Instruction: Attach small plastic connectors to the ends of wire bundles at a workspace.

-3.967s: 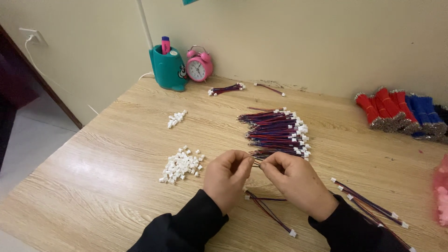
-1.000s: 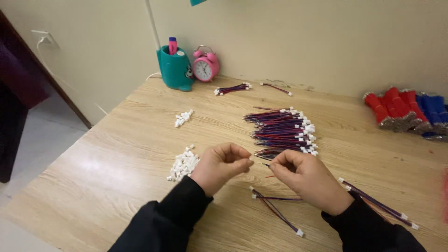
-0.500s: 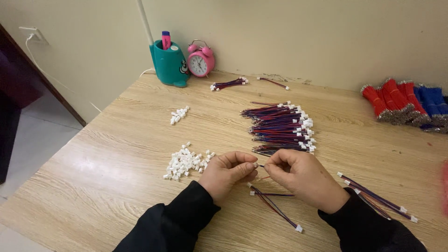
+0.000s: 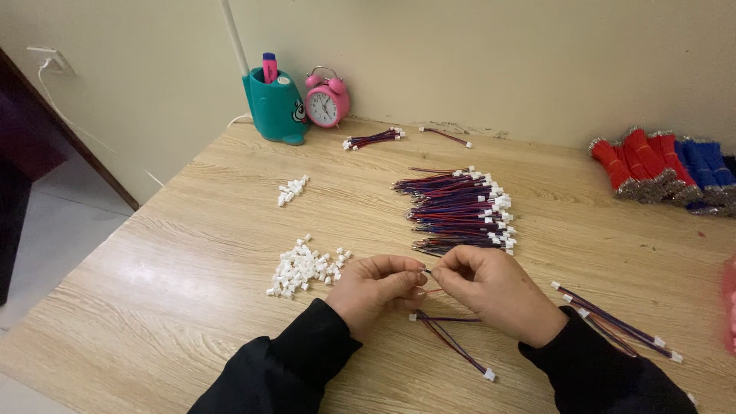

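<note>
The thin red and blue wire (image 4: 434, 291) is pinched between both hands near the front edge of the table (image 4: 192, 230); its end sits where the fingertips meet. The left hand (image 4: 376, 287) and the right hand (image 4: 491, 287) are now pressed together, thumbs and forefingers closed on the wire and something tiny between them, which I cannot see clearly. One second ago the hands were a little apart; half a second ago they came close, and now they touch, so it seems an end piece is being pushed on. To the left of the hands lies one larger heap of white connectors (image 4: 303, 266), and one smaller heap (image 4: 291, 189) further toward the left edge. One big pile of finished wires (image 4: 460, 211) lies in the middle. Under the hands are about three loose wires (image 4: 452, 341), and about three more (image 4: 613, 326) toward the right edge. At the back edge stand one teal pen holder (image 4: 276, 107) and one pink alarm clock (image 4: 327, 101), and two small wire bunches (image 4: 373, 139).
</note>
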